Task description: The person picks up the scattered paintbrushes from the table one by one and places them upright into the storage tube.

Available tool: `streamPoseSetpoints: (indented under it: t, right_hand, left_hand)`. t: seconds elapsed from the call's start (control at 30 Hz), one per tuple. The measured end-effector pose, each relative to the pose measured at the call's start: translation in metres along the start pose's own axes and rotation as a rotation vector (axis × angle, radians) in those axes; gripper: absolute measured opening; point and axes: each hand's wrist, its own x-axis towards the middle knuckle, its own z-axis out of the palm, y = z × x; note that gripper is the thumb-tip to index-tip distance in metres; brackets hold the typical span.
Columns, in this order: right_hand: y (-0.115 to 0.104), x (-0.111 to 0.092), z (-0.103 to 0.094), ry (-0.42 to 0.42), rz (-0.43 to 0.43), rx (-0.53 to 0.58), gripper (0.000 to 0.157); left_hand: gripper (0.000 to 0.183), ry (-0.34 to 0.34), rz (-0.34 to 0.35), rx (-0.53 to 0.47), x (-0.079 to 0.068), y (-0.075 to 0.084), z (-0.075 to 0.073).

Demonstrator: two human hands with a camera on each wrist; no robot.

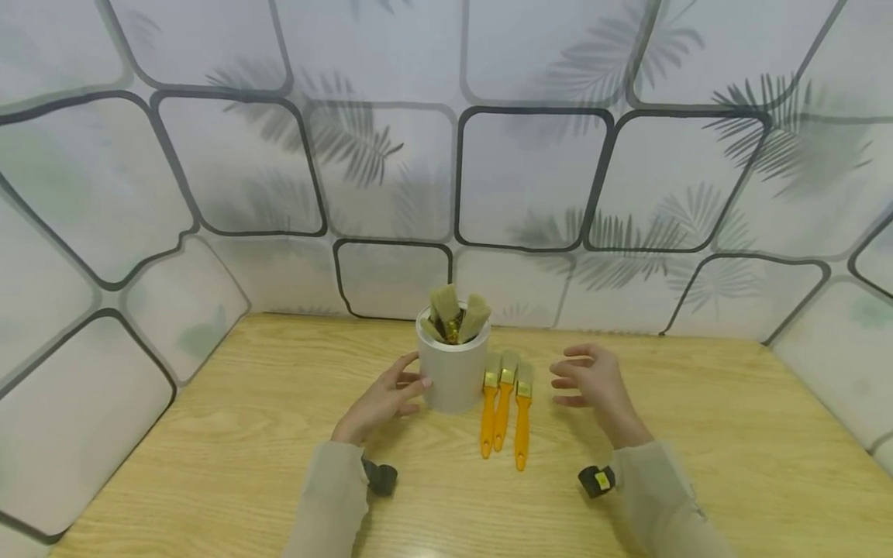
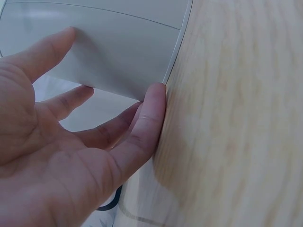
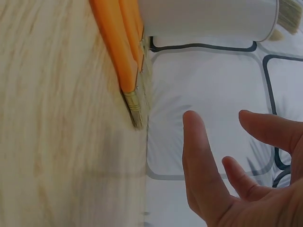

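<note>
A white cylindrical container (image 1: 452, 376) stands upright on the table, with several paintbrushes (image 1: 446, 304) in it, bristles up. My left hand (image 1: 382, 399) is at its left side, fingers spread and loosely bent, the fingertips at its wall; the left wrist view shows the thumb (image 2: 54, 49) by that wall (image 2: 113, 42). To the container's right, three paintbrushes with orange handles (image 1: 522, 434) lie side by side on the wood, bristles toward the wall. My right hand (image 1: 593, 384) hovers to their right, fingers apart and relaxed, holding nothing; the right wrist view shows the same brushes (image 3: 118, 47) beyond the fingers.
The light wooden table (image 1: 251, 434) reaches back to a wall (image 1: 391, 170) with a stone-outline and leaf pattern, which also rises along the left and right sides. Each wrist carries a small black camera (image 1: 382, 479).
</note>
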Motion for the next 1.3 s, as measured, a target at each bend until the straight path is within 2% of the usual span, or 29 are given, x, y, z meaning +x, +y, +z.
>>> streamPoseSetpoints:
  t: [0.63,0.77,1.03,1.17,1.3]
  right_hand:
    - [0.018,0.0,0.019,-0.103,0.11,-0.057,0.054]
    - [0.02,-0.001,0.022,-0.131,0.124,-0.071,0.06]
    - [0.024,-0.004,0.034,-0.18,0.104,-0.17,0.067]
    - [0.025,-0.006,0.041,-0.174,0.096,-0.212,0.071]
    - [0.024,-0.005,0.046,-0.158,0.079,-0.304,0.07]
  left_hand:
    - [0.07,0.011,-0.013,0.002,0.002,-0.003,0.002]
    - [0.069,0.028,-0.013,-0.004,0.002,-0.004,0.001]
    - [0.069,0.018,-0.016,-0.006,0.002,-0.007,0.0]
    - [0.068,0.021,-0.014,-0.008,0.003,-0.006,0.0]
    - [0.068,0.017,-0.011,-0.006,0.003,-0.003,0.0]
